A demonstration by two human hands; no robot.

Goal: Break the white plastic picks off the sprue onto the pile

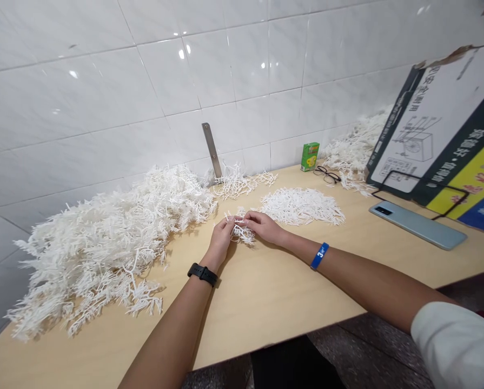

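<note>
Between my two hands is a white branched plastic piece (244, 233), its thin prongs hanging below my fingers. My left hand (222, 237), with a black watch strap at the wrist, pinches it from the left side. From the right, my right hand (264, 227) pinches it with thumb and forefinger; a blue band circles that forearm. A big tangled heap of white branched pieces (124, 232) lies to the left. Just beyond my right hand spreads a flatter pile of small white sticks (302, 206). The fingertips partly hide the held piece.
A metal strip (212, 150) leans on the tiled wall beside a small white clump (237, 182). At the right are a green box (310, 156), glasses (326, 174), another white heap (353, 146), a large carton (420, 135), a black wire frame (428, 181) and a phone (418, 224).
</note>
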